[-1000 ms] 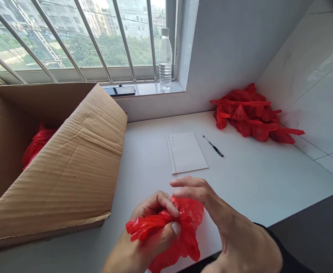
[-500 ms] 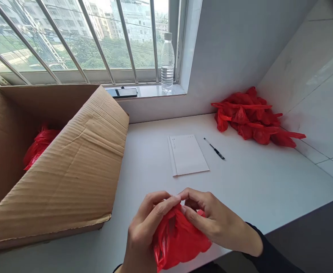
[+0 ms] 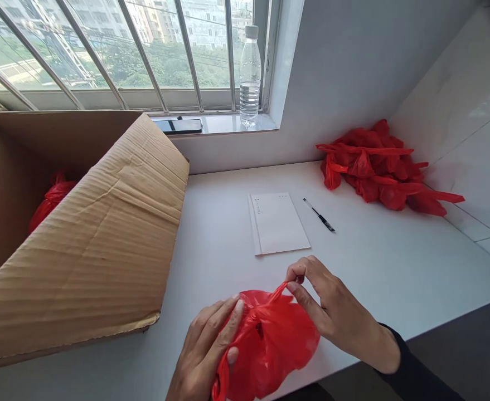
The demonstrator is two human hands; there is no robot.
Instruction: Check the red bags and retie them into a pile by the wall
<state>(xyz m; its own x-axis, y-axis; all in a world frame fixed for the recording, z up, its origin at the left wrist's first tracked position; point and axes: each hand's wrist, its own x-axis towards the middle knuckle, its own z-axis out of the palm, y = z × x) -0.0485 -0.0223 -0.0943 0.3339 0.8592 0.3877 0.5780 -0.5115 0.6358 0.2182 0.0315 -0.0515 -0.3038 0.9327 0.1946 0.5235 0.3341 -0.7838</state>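
A red plastic bag [image 3: 282, 340] sits at the table's front edge, bunched up, with a small dark gap at its gathered middle. My right hand [image 3: 324, 295] pinches a twisted end of the bag between thumb and fingertips, pulled up to the right. Along the bag's left side lies my left hand [image 3: 209, 345], its fingers long over the plastic and the thumb tucked against it, gripping that side near a hanging strip. What the bag contains is hidden.
A large open cardboard box [image 3: 115, 239] stands at left with red plastic inside. A white notebook [image 3: 280, 223] and a black pen [image 3: 319, 215] lie mid-table. Red bags [image 3: 378, 167] are heaped at back right. A water bottle [image 3: 250, 83] and a phone [image 3: 182, 126] rest on the sill.
My hands have moved apart from close together at the bag's top. The right hand has drawn one twisted end up and right; the left has slid down the bag's left side.
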